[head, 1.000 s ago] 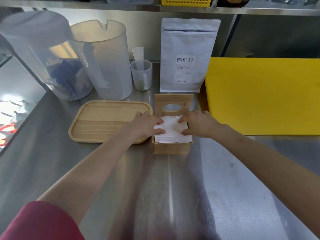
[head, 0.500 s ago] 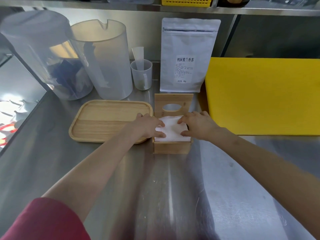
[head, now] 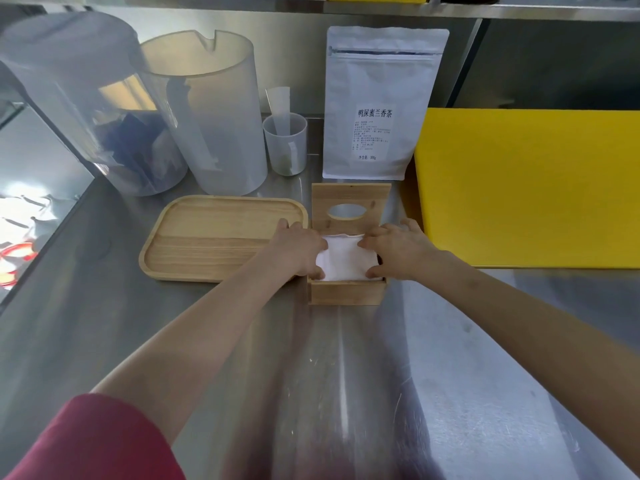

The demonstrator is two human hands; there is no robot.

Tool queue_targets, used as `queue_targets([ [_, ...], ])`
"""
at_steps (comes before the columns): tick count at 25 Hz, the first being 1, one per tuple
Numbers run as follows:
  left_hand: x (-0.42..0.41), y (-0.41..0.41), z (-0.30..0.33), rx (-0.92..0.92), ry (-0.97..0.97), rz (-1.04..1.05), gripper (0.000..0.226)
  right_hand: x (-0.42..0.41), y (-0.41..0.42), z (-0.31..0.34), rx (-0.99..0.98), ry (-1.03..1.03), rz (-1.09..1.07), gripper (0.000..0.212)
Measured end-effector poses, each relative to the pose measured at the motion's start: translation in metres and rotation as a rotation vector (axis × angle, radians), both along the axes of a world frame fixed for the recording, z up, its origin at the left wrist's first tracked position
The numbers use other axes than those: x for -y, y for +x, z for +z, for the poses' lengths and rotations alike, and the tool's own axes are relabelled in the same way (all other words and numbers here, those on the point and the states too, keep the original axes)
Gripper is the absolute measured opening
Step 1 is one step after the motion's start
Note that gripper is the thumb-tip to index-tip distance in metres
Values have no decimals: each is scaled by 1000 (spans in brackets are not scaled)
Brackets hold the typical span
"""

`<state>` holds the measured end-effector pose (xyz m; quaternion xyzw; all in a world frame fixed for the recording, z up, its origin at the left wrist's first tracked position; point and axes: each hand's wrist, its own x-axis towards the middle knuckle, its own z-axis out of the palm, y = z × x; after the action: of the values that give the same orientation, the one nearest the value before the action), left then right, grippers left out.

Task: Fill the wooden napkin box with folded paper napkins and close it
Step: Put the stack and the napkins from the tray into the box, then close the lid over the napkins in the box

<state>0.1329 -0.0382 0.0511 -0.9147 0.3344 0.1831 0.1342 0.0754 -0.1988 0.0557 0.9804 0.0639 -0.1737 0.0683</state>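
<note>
A small wooden napkin box (head: 347, 292) stands on the steel counter in the head view. Its lid (head: 350, 206), with an oval hole, stands upright at the back. A stack of white folded napkins (head: 344, 259) lies in the box, its top about level with the rim. My left hand (head: 298, 249) grips the stack's left edge, fingers curled over it. On the right edge my right hand (head: 398, 249) presses down with fingers bent. Both hands hide the box's side walls.
A wooden tray (head: 207, 237) lies just left of the box. Behind stand two large clear plastic containers (head: 207, 112), a small measuring cup (head: 285, 143) and a white tea pouch (head: 377, 102). A yellow cutting board (head: 530, 188) lies to the right.
The napkin stack has sunk lower into the box under both hands. The hands moved down with it and stayed on its two sides.
</note>
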Motion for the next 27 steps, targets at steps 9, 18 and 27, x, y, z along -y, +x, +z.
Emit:
queue_targets([
  [9, 8, -4, -6, -15, 39, 47, 47, -3, -2, -11, -22, 43, -57, 61],
  [18, -12, -15, -13, -4, -527, 205, 38, 7, -28, -13, 232, 366, -78, 42],
  [27, -14, -7, 15, 312, -1013, 365, 38, 12, -13, 28, 739, 481, -132, 44],
])
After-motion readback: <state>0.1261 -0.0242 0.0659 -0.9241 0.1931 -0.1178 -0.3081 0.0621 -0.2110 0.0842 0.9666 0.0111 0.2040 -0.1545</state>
